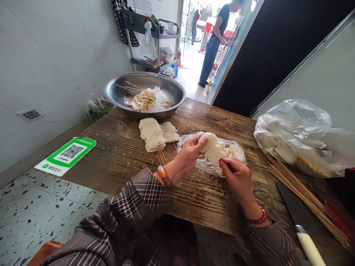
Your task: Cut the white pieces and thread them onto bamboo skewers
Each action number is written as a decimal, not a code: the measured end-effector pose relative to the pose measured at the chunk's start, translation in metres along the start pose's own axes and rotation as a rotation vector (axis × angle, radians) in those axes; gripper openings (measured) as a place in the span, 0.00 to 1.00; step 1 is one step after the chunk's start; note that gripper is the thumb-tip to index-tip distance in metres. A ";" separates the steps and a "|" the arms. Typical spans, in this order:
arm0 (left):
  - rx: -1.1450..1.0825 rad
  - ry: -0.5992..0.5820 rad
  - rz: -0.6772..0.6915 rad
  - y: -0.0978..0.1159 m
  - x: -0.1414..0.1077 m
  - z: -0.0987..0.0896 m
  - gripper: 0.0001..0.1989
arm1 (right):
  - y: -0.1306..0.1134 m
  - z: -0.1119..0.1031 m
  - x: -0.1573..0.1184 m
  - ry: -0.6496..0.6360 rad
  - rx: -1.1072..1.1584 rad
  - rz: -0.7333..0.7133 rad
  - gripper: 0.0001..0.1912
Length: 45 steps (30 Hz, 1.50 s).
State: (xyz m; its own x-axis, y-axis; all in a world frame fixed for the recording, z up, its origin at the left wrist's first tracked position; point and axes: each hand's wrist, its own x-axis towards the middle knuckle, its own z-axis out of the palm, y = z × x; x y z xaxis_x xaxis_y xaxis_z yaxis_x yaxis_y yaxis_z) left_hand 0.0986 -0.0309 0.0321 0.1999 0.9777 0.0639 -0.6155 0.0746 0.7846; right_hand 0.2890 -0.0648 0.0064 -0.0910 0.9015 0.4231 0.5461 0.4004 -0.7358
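Observation:
My left hand (190, 151) is closed on pale bread slices (214, 149), thumb on top, holding them above a clear plastic bag (206, 166). At the slices' lower right edge my right hand (237, 175) is pinched; what its fingertips grip is hidden. More pale pieces (230, 150) lie in the bag behind the held slices. Left of my hands, a stack of skewered slices (151, 135) rests on the wooden table, its thin sticks (161, 157) pointing toward me. A smaller skewered piece (169, 132) sits beside that stack.
A wide steel basin (111, 94) at the back holds skewered food and plastic. On the right are a filled clear bag (294, 125), long bamboo skewers (302, 190) and a knife (306, 240). A green QR card (59, 160) lies left. A person (215, 44) stands by the doorway.

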 end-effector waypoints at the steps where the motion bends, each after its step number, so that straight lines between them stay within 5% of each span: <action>1: -0.021 0.006 -0.008 -0.001 -0.001 0.001 0.24 | 0.000 0.000 0.000 -0.001 0.012 0.011 0.09; 11: -0.053 0.057 0.005 0.009 -0.004 0.002 0.22 | 0.006 -0.007 0.000 -0.159 0.224 0.174 0.12; 24: -0.070 0.051 0.034 0.007 -0.011 0.012 0.22 | 0.004 -0.003 -0.003 0.008 0.040 0.017 0.09; 45: -0.059 0.033 0.004 0.001 -0.013 0.015 0.23 | 0.001 -0.003 -0.002 0.051 -0.017 -0.033 0.08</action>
State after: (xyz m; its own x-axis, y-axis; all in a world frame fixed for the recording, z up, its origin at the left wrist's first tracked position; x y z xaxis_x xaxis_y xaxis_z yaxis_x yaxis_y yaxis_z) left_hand 0.1068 -0.0464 0.0414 0.1725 0.9840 0.0454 -0.6605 0.0813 0.7464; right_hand 0.2926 -0.0667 0.0067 -0.0668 0.8783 0.4734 0.5577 0.4263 -0.7122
